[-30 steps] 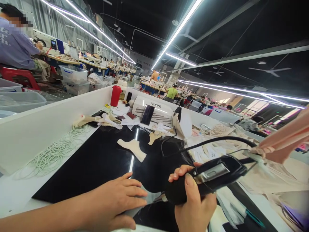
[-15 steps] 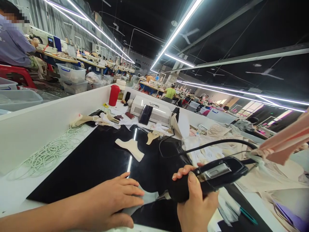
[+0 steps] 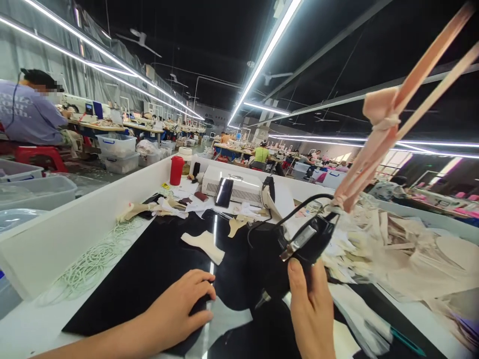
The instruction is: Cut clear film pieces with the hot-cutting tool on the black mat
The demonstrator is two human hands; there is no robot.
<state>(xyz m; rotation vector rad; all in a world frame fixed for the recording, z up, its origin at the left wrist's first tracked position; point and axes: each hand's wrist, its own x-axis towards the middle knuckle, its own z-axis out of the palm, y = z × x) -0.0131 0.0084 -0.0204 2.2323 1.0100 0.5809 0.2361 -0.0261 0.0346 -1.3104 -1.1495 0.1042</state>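
Observation:
My right hand (image 3: 312, 304) is wrapped round a black corded electric hand tool (image 3: 310, 242) with a pointed metal tip. The tool hangs from a knotted pink fabric strap (image 3: 368, 144), and its tip is just above the black board, apart from the sheet. My left hand (image 3: 183, 304) rests on the black board (image 3: 134, 274), thumb and fingers apart, next to a translucent thin sheet piece (image 3: 230, 319). Ahead of the left hand lies a cream curved foam-like piece (image 3: 204, 245). What the left palm covers is hidden.
Green cord (image 3: 88, 259) lies tangled at left along the white side wall (image 3: 75, 214). A phone (image 3: 224, 193) leans on a white vented box (image 3: 247, 189), near a red container (image 3: 176, 170). Beige fabric (image 3: 419, 264) is heaped at right. A teal tool (image 3: 407, 341) lies nearby. People sit at machines beyond.
My right hand has drawn the tool's tip off the translucent sheet and tilted the tool more upright. My left hand has moved back from the sheet's far end, uncovering more of it.

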